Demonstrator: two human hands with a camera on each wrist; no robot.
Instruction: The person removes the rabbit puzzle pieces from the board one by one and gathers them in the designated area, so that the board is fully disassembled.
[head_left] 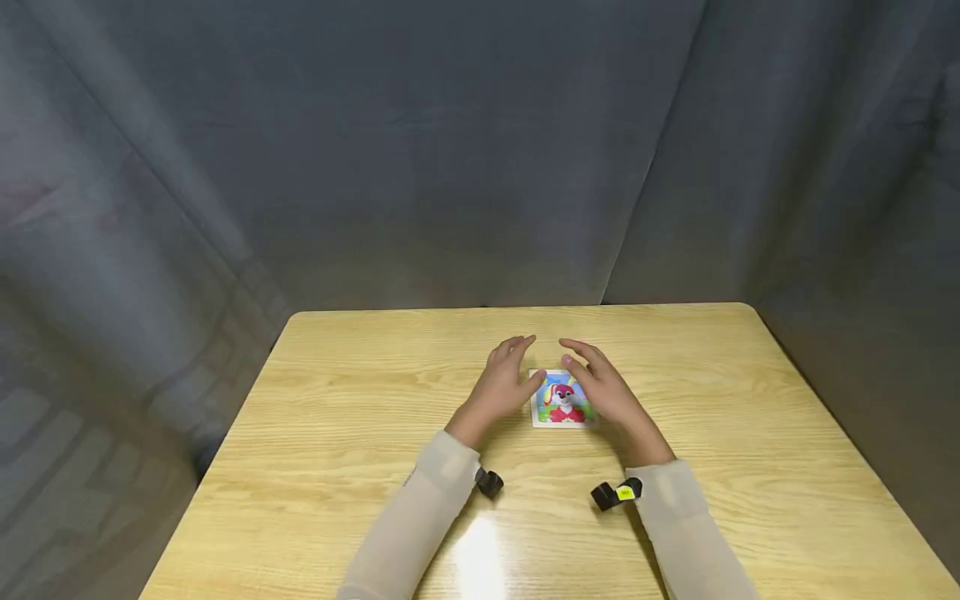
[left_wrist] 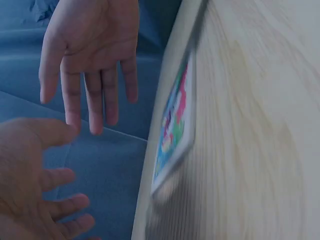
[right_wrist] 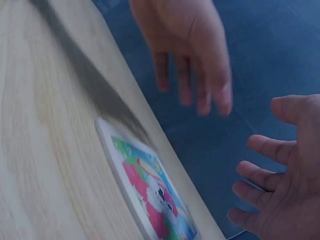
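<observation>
Rabbit picture board (head_left: pixel 562 404), square and white-rimmed, lies flat on the wooden tabletop (head_left: pixel 360 417), between and below the two hands. From my head view I see its far rim set well in from the table's far edge, with pale wood stretching broadly to left and right before the slanting side edges. Both wrist views show me a gap between the fingers and the board, and the head view shows another between the two sets of fingertips.

The tabletop has light grain, rounded far corners and a bright patch of glare (head_left: pixel 482 558) near me. Dark grey curtains (head_left: pixel 450 150) hang behind it and along the sides.

The left hand (head_left: pixel 504 379) and the right hand (head_left: pixel 606 390) face each other, palms inward, wide, with fingers extended and thumbs apart. Forearms in pale sleeves (head_left: pixel 420 517) angle inward, and black wrist cameras (head_left: pixel 490 483) sit at the cuffs.
</observation>
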